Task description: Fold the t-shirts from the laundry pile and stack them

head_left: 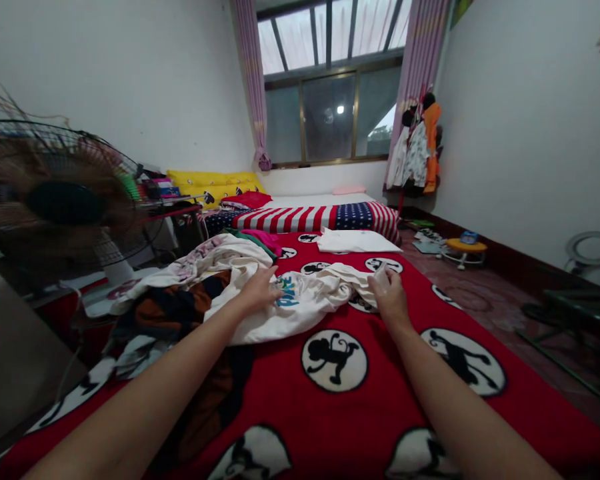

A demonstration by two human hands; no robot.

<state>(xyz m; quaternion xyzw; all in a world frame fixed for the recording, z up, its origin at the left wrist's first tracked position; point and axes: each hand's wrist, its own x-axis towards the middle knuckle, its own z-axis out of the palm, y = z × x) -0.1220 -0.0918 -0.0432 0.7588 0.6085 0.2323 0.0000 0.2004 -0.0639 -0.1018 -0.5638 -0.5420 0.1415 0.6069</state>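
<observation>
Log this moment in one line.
left hand: on white garment; right hand: pinching its end; left: clothes pile; beyond: white cloth; under: red blanket

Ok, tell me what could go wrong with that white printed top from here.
The white printed top lies against the clothes heap, so pulling it might drag some of the heap along. The right hand pinches bunched fabric at one end, which could crease or slip. The electric fan beside the heap might ruffle it if running.

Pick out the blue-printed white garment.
The rumpled garment under the left hand; the flat garment beyond and pink-patterned garment further left show no blue print.
</observation>
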